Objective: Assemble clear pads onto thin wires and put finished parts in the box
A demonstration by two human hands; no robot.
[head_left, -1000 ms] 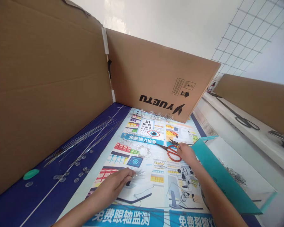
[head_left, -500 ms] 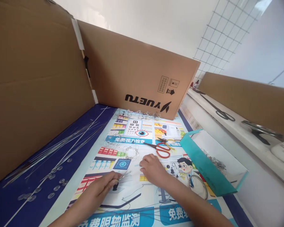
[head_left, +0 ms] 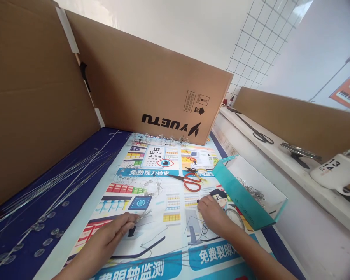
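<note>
My left hand (head_left: 116, 231) is low over the printed sheet, thumb and fingers pinched on a small bunch of thin wires (head_left: 145, 215) whose ends fan out to the right. My right hand (head_left: 212, 214) is further right, fingers curled together over the drawn figure with glasses; whatever they grip, if anything, is too small or hidden to make out. Beyond the hands lie red-handled scissors (head_left: 191, 182) and, touching them, a yellow-handled tool (head_left: 202, 174). A loop of clear beads on wire (head_left: 152, 187) rests ahead of my left hand.
A teal box (head_left: 236, 194) with tangled wire pieces stands at the right. Long wires (head_left: 64, 175) and loose clear beads (head_left: 48, 241) lie on the blue surface at left. Cardboard panels (head_left: 151, 77) enclose the back and left. A ledge holds black scissors (head_left: 262, 137) and a white mug (head_left: 332, 171).
My right hand has moved right, away from my left hand. The left hand keeps its pinch on the wires. The view has shifted to the right, showing more of the mug.
</note>
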